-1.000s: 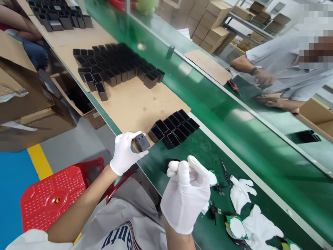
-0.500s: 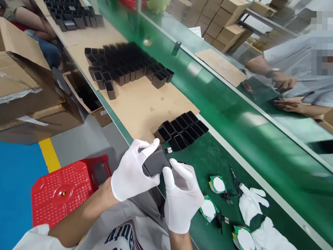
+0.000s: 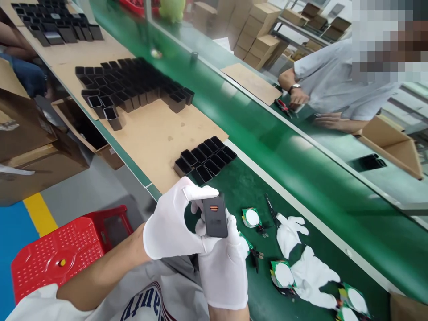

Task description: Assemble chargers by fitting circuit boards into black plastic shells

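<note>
So the biggest thing going on is the long green desk (image 3: 301, 147) with its conveyor strip running past, and everything else sits relative to the small black device (image 3: 216, 216) being held up over the near edge of that desk. Up beyond the device there's a cardboard sheet (image 3: 157, 133) lying on the desk, with a big cluster of open black casings (image 3: 133, 87) at its far end and a smaller batch of black casings (image 3: 205, 158) just above the device, straddling the cardboard's edge. Across the desk, well away from the device, another person in a grey shirt (image 3: 334, 84) has both hands down on their side. Down to the device's lower left is a red plastic stool (image 3: 60, 254) on the floor. To its right lie spare white gloves (image 3: 301, 249) and little round green-and-white pieces (image 3: 252, 217). Both hands are gloved in white: the left hand (image 3: 172, 223) wraps the device from the side, thumb across its top, and the right hand (image 3: 222, 263) grips it from underneath, screen side facing up with an orange mark showing.
</note>
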{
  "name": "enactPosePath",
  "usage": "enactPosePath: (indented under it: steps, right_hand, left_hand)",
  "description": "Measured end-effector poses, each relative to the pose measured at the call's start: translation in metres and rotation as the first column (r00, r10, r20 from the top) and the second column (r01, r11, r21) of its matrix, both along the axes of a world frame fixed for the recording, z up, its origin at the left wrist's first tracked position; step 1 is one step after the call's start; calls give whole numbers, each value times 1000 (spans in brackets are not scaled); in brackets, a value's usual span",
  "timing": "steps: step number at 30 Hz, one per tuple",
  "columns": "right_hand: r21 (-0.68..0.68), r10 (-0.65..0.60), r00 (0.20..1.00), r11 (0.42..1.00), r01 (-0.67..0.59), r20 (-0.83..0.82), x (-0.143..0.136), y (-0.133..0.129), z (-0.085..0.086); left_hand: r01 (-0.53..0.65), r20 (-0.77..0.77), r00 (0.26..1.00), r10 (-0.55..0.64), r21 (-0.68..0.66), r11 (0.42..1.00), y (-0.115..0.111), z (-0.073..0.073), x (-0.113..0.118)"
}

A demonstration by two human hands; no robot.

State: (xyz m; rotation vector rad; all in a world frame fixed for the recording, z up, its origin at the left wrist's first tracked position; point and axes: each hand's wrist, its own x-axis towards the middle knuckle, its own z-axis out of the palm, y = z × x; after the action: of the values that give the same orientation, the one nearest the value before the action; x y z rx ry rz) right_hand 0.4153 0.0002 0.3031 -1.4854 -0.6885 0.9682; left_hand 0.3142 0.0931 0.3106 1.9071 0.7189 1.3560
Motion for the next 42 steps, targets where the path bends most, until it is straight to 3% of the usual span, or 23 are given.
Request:
enactPosePath:
  steps: [2, 5, 7, 9, 16, 19, 21, 23, 24, 28, 32, 35, 38, 42]
  right_hand:
    - [-21, -84, 969, 996, 81, -234, 4, -4, 7]
    - [-67, -209, 771, 975, 212, -602, 12, -11, 12]
    - [-64, -230, 686, 964, 260, -690, 17, -17, 13]
    - [-36, -237, 694, 956, 292, -679, 23, -23, 11]
    - [1, -321, 822, 931, 364, -470, 62, -33, 13]
    - [31, -418, 897, 904, 426, -142, 105, -30, 17]
    - [69, -421, 901, 907, 416, 102, 144, -21, 19]
    - [72, -325, 871, 944, 322, 368, 187, -3, 22]
    - [41, -267, 812, 957, 288, 518, 209, 8, 23]
    - [-18, -279, 692, 921, 388, 666, 295, 57, 22]
    - [-131, -166, 623, 906, 403, 764, 361, 89, 9]
    - [-223, -66, 615, 897, 381, 786, 391, 105, -2]
    - [-275, -10, 615, 888, 367, 789, 405, 120, -6]
    - [-198, -62, 552, 895, 399, 832, 397, 113, 19]
  left_hand:
    - [9, -24, 1000, -9, 24, 1000, -4, 7, 11]
    - [22, -69, 997, -19, 30, 999, -12, 15, 26]
    - [32, -95, 995, -32, -5, 999, -17, 20, 36]
    - [50, -111, 992, -56, -56, 997, -21, 25, 46]
    - [219, -218, 942, -257, -184, 958, -14, 37, 78]
    - [315, -403, 856, -323, -87, 945, 4, 37, 106]
    - [377, -580, 752, -314, -11, 926, 20, 37, 138]
    - [432, -698, 653, -295, 23, 902, 39, 36, 178]
    - [439, -713, 636, -294, 22, 898, 48, 34, 201]
    - [439, -730, 607, -314, -22, 898, 81, 17, 288]
    - [407, -743, 563, -362, -133, 904, 101, -13, 350]
    - [377, -751, 532, -391, -203, 903, 109, -35, 378]
    - [351, -746, 526, -408, -246, 903, 115, -46, 391]
    - [314, -689, 609, -393, -246, 917, 120, -33, 378]
